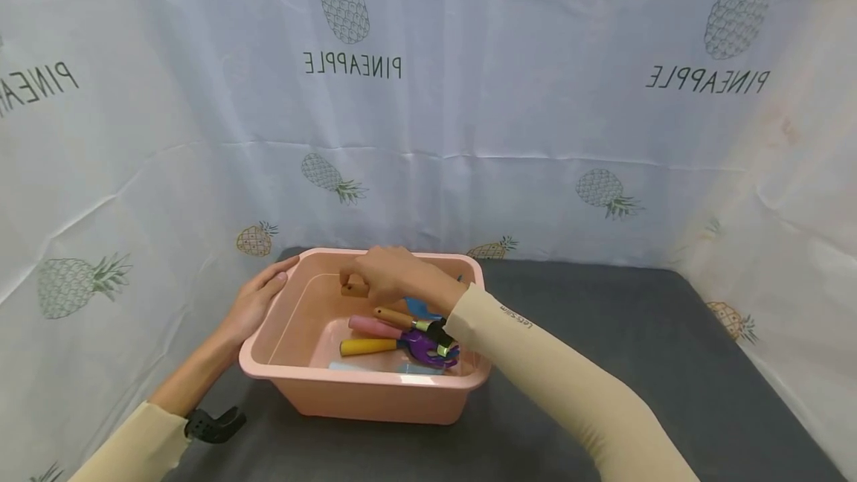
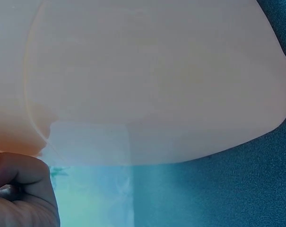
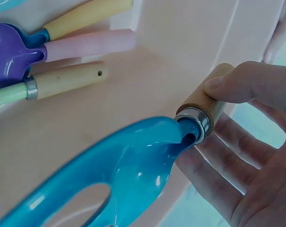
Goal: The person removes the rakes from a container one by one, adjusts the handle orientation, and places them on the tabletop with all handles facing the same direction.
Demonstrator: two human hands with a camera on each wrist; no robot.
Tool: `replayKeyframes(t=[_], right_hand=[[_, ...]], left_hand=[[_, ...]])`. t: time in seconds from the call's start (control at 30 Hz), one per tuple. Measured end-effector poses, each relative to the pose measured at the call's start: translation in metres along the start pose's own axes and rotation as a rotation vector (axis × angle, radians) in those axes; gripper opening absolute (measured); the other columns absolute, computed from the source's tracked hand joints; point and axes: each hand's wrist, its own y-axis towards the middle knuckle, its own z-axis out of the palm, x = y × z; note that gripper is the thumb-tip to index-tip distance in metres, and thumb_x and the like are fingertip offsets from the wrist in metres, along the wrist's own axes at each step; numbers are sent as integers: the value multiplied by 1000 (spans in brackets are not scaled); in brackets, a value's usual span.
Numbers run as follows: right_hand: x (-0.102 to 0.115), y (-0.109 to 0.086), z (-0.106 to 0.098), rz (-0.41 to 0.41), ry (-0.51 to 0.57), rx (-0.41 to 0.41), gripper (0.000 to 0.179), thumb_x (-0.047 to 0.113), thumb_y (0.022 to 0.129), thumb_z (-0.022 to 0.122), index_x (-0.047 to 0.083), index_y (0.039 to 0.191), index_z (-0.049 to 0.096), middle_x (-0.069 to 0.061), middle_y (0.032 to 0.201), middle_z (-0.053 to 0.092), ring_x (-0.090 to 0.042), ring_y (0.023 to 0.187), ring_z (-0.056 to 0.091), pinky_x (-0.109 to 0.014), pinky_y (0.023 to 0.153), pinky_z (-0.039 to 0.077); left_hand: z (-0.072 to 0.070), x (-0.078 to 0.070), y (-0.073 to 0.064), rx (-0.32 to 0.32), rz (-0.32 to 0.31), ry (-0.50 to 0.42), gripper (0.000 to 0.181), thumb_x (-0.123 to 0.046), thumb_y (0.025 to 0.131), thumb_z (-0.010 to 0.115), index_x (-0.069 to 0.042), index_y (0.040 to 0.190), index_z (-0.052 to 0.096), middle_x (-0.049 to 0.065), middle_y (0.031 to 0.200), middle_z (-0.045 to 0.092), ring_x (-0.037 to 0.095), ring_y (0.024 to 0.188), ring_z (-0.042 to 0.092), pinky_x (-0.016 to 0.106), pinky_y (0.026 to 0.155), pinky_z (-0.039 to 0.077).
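Observation:
My right hand [image 1: 391,274] is over the far side of a pink basin [image 1: 375,400], pinching the wooden handle of a blue garden hand fork [image 3: 133,161] between thumb and fingers. Part of the fork's head runs out of the right wrist view. At the basin's left rim, my left hand [image 1: 254,307] grips the edge. Below the right hand lie a purple tool with a pink handle [image 3: 88,45], a yellow-handled tool [image 3: 86,16] and a green tool with a wooden handle [image 3: 69,79]. Their heads overlap toward the basin's right side.
Pale blue flat pieces [image 1: 422,369] lie on the basin floor by the near wall. The basin stands on a dark grey table [image 1: 589,341]. A white curtain printed with pineapples [image 1: 469,110] closes off the back and both sides.

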Motion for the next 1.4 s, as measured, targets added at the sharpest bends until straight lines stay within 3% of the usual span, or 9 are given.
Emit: replayKeyframes(t=[0.23,0.37,0.53,0.9,1.13,1.4], right_hand=[[0,-12,-14,-10,-64,4,38,19,95,72,36,128,67,4,86,64,-14,75,56,-28,58,44],[-2,-19,-21,-6,-82,-3,45,10,91,70,35,129,68,6,97,68,-14,78,57,-28,58,46],[-7,-28,-26,-14,-90,-27,43,11,92,70,34,129,69,8,106,71,-14,82,61,-27,60,50],[-13,-49,-41,12,-87,-33,49,7,92,67,32,133,67,5,96,70,-14,78,56,-24,52,38],[-17,-61,-48,29,-113,-28,51,5,90,69,33,133,67,4,81,63,-14,71,52,-25,51,35],[-28,-75,-51,31,-112,-49,48,4,91,69,31,130,69,3,92,69,-15,74,56,-26,53,40]], left_hand=[[-1,0,0,-4,-4,-1,58,-44,113,34,-16,164,31,19,166,34,-17,113,53,9,90,51],[-1,1,0,-7,1,0,58,-44,113,35,-15,164,32,20,165,35,-17,113,54,10,90,51],[0,1,0,-11,3,6,59,-44,113,35,-14,164,32,20,165,35,-17,112,54,10,90,51],[0,1,0,3,8,-1,59,-44,114,33,-14,165,29,21,166,33,-17,112,53,10,90,51],[-1,2,0,13,0,-13,60,-45,113,33,-15,165,27,20,167,31,-16,113,52,11,90,52],[-1,2,0,15,10,-18,61,-45,113,33,-14,165,28,22,166,32,-16,113,54,11,90,52]])
